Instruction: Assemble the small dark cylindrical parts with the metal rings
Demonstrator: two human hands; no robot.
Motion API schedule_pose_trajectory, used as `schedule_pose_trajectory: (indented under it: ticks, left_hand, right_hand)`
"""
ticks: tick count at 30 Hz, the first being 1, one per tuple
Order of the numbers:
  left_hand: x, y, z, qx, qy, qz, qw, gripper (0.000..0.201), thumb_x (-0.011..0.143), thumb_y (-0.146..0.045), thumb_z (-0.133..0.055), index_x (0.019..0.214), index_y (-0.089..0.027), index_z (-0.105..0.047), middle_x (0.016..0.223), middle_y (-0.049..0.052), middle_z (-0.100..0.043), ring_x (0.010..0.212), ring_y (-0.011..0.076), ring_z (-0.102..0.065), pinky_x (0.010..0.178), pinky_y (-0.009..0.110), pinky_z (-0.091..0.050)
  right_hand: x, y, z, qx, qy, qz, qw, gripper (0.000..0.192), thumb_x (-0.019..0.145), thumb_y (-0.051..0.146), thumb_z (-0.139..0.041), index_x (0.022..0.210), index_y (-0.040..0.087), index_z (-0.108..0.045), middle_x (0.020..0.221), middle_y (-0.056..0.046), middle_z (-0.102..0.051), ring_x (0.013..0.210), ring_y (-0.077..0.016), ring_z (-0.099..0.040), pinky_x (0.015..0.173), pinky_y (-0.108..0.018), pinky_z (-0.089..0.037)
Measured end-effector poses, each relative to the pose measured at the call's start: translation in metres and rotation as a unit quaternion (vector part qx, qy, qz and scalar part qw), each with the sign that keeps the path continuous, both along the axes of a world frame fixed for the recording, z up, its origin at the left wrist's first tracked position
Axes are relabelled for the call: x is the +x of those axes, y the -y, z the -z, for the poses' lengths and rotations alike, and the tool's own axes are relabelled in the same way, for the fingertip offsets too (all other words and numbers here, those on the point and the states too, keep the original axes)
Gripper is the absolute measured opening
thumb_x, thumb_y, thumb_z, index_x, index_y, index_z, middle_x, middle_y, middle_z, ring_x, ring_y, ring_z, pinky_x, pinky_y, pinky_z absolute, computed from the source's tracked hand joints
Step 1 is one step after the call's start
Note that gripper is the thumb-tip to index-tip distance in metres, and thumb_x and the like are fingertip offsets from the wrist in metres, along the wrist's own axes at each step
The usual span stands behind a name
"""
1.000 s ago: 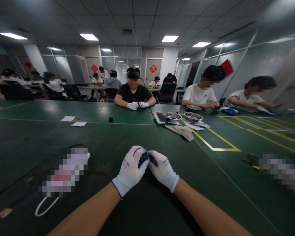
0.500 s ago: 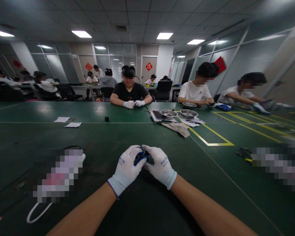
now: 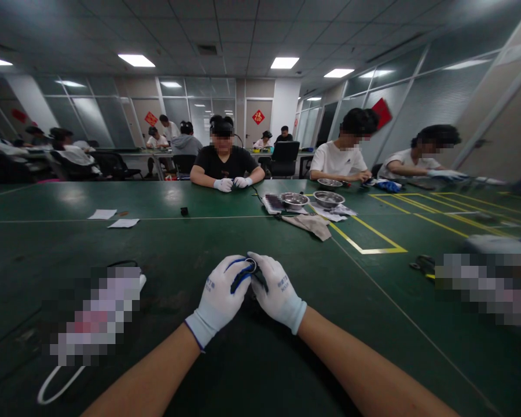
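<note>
Both my gloved hands meet low over the green table [image 3: 252, 359]. My left hand [image 3: 219, 295] is curled shut around a small black-and-blue part [image 3: 243, 277]; my right hand [image 3: 278, 289] closes on the same part from the other side, fingertips touching the left's. Part sits between the 2 hands, just above the tabletop. Left of my forearm: a white loop of cord [image 3: 54, 388]. Farther out, 2 paper slips [image 3: 113, 219], a grey cloth [image 3: 308, 223], 2 metal bowls [image 3: 310, 200]. Across the table, a person in black [image 3: 223, 162] with gloved hands together.
</note>
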State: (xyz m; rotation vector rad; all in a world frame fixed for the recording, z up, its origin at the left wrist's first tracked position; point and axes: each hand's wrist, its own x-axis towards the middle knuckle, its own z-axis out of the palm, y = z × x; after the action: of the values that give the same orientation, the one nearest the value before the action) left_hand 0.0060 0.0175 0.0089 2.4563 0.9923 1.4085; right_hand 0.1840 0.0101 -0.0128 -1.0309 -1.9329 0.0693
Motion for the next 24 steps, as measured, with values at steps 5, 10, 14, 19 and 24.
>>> schedule_pose_trajectory:
  ticks: [5,10,14,19,24]
  left_hand:
    - [-0.0009,-0.0003,0.0025,0.009,-0.022,-0.023,0.999,0.027,0.092,-0.018,-0.062,0.117,-0.024,-0.070,0.123,0.010,-0.065,0.112,0.0262,-0.067,0.097,0.047,-0.060]
    - [-0.0033,-0.0007,0.0034,0.004,-0.034,-0.023,0.999,0.026,0.091,-0.019,-0.065,0.116,-0.024,-0.071,0.125,0.010,-0.062,0.113,0.0272,-0.066,0.098,0.049,-0.060]
    - [-0.0054,-0.0017,0.0027,0.006,-0.045,-0.028,0.999,0.025,0.091,-0.021,-0.066,0.115,-0.025,-0.072,0.126,0.011,-0.061,0.114,0.0278,-0.065,0.098,0.049,-0.060]
    - [-0.0050,-0.0021,-0.0009,0.047,-0.079,-0.030,0.995,0.023,0.093,-0.020,-0.062,0.114,-0.023,-0.070,0.122,0.011,-0.064,0.111,0.0279,-0.065,0.095,0.049,-0.060]
    - [-0.0027,-0.0009,-0.0026,0.085,-0.115,-0.051,0.988,0.022,0.097,-0.021,-0.057,0.116,-0.022,-0.066,0.120,0.011,-0.065,0.108,0.0281,-0.065,0.092,0.048,-0.059]
  right_hand:
    - [0.0023,-0.0023,0.0001,-0.004,0.000,-0.009,1.000,0.051,0.089,0.016,-0.059,0.140,0.020,-0.054,0.124,-0.015,-0.070,0.113,-0.0298,-0.067,0.100,-0.050,-0.055]
    - [0.0036,-0.0032,-0.0018,-0.006,0.003,-0.012,1.000,0.051,0.087,0.016,-0.061,0.138,0.019,-0.056,0.121,-0.015,-0.070,0.112,-0.0298,-0.067,0.099,-0.051,-0.056]
    - [0.0028,-0.0023,-0.0011,-0.006,0.006,-0.013,1.000,0.049,0.088,0.017,-0.061,0.137,0.018,-0.056,0.120,-0.016,-0.071,0.110,-0.0297,-0.068,0.097,-0.050,-0.056]
    - [0.0022,-0.0038,0.0028,0.004,0.006,-0.015,1.000,0.050,0.089,0.017,-0.059,0.139,0.018,-0.055,0.121,-0.016,-0.070,0.110,-0.0296,-0.068,0.098,-0.049,-0.056]
    - [0.0033,-0.0048,0.0032,0.008,0.009,-0.014,1.000,0.053,0.088,0.016,-0.059,0.140,0.019,-0.054,0.123,-0.016,-0.070,0.111,-0.0305,-0.067,0.099,-0.051,-0.055]
